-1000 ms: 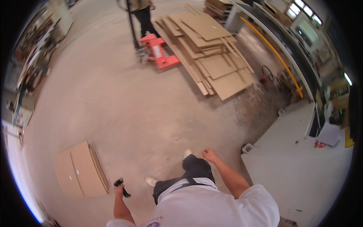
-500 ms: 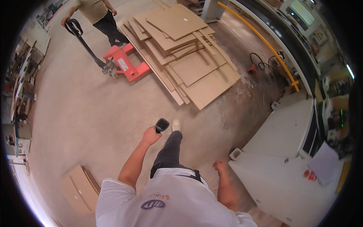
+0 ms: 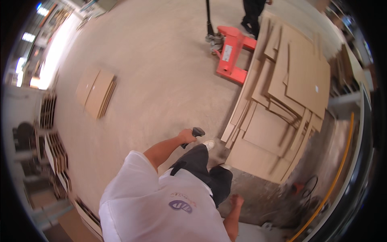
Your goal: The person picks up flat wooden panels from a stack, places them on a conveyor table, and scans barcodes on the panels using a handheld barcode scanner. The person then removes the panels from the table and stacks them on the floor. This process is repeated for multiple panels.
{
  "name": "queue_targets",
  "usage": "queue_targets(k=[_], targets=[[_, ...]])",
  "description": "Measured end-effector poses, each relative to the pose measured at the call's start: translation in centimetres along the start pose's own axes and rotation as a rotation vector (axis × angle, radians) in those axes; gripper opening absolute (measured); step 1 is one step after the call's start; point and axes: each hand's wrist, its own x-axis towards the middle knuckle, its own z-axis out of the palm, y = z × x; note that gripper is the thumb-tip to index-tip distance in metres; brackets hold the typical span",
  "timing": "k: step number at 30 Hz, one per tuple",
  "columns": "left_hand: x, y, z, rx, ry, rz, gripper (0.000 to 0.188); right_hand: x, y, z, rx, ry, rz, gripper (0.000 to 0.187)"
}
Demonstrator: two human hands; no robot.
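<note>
Head view: the left hand (image 3: 186, 135) wraps its fingers around a black, pistol-shaped scanner (image 3: 198, 132), left of stacked flat brown boards (image 3: 307, 76); whether the right hand's (image 3: 237, 199) fingers are clenched, I cannot tell.

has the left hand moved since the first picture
Yes: the left hand has moved away from the small board stack, toward the large board pile.

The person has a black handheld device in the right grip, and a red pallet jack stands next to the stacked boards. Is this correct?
The side is wrong: the head view shows the black handheld device in the left grip. The red pallet jack does stand next to the stacked boards.
</note>
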Motion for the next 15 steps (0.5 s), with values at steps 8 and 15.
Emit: queue_targets(k=[8, 15], targets=[[-7.7, 0.9, 10.6, -0.353, 0.218, -0.401, 0.038, 24.9, -35.0, -7.8, -1.511, 0.382, -0.786, 0.023], [-21.3, 1.9, 25.1, -0.122, 0.181, -0.850, 0.045, 35.0, -59.4, 2.6, 0.427, 0.050, -0.568, 0.030]])
